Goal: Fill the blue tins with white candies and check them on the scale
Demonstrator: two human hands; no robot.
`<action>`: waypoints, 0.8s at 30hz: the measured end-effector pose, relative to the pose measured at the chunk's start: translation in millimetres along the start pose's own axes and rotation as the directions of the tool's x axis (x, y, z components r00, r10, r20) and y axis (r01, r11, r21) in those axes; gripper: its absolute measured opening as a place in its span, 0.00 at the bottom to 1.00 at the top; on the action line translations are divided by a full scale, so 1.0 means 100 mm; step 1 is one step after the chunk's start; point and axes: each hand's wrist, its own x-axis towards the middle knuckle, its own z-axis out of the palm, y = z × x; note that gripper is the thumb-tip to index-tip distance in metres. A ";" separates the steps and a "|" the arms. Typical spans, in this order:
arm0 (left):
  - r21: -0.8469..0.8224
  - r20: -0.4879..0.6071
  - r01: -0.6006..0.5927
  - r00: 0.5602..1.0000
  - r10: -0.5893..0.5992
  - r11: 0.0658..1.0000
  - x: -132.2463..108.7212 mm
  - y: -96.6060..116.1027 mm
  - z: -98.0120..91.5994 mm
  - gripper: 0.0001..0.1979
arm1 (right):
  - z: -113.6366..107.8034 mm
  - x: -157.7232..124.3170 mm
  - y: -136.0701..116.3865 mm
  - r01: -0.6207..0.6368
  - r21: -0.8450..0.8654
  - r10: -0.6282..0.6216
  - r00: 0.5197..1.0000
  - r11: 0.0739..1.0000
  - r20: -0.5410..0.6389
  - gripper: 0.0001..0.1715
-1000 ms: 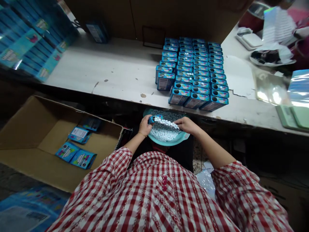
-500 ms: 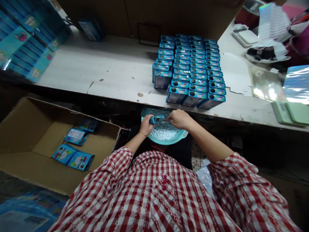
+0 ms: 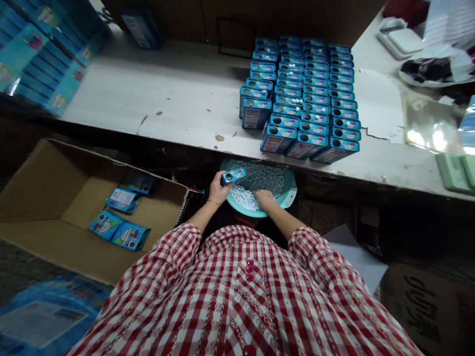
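My left hand [image 3: 217, 189] is closed round a small blue tin [image 3: 233, 175] with a round opening in its top, held over the left rim of a turquoise basin [image 3: 288, 199]. The basin is filled with small white candies [image 3: 245, 198]. My right hand [image 3: 264, 199] is down in these candies, its fingers curled and partly buried; whatever it grips is hidden. On the white table in front stand rows of matching blue tins [image 3: 284, 133], packed close together, with round openings on top. A few white candies lie on some of their tops.
An open cardboard box [image 3: 77, 247] on the left holds several blue pouches [image 3: 129, 236]. Wrapped blue packs [image 3: 40, 54] stand at the table's [image 3: 178, 99] far left. A lone blue box [image 3: 140, 29] is at the back. A green scale-like object [image 3: 451, 170] sits at right.
My right hand has moved from the tin, where it held a shiny see-through tool, down into the candies. My left hand has tilted the tin, turning its top towards me.
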 end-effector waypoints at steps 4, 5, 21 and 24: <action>-0.015 -0.018 -0.001 1.000 0.001 1.000 0.02 0.01 0.01 0.20 | 0.07 0.06 0.12 -0.015 0.152 0.020 0.999 0.988 -0.034 0.23; -0.013 -0.019 0.003 1.000 -0.003 1.000 0.02 0.01 0.00 0.19 | 0.07 0.06 0.19 -0.009 0.190 0.017 0.999 0.982 -0.041 0.23; 0.171 0.072 -0.152 0.987 0.141 0.973 0.03 0.22 0.10 0.16 | -1.17 -0.83 0.08 0.211 0.350 -0.098 0.945 0.913 -0.313 0.17; 0.199 0.112 -0.178 0.981 0.158 0.964 0.01 0.25 0.11 0.16 | -1.36 -0.89 -0.11 0.157 0.127 -0.115 0.951 0.979 -0.287 0.17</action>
